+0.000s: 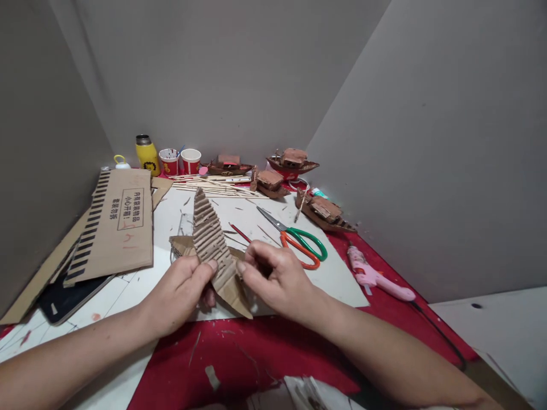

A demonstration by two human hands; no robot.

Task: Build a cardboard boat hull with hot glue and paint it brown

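Observation:
A leaf-shaped piece of corrugated cardboard [210, 233], its ridges bare over most of its face, stands tilted between my hands. My left hand [186, 290] grips its left edge, thumb on the front. At the right edge, my right hand [273, 276] pinches with thumb and bent forefinger. Behind it, partly hidden, another cardboard piece [182, 245] lies on the white board. Scissors [294, 236] with one green and one orange handle rest open just beyond my right hand. A red pencil [240, 232] lies close to my right fingers.
Several brown model boats [327, 213] stand at the back and right. A pink glue gun [378, 279] lies on the red cloth [239, 364]. Printed cardboard [123, 228] is stacked at left. A yellow bottle [147, 155], paper cups [191, 162] and thin sticks [213, 185] line the back.

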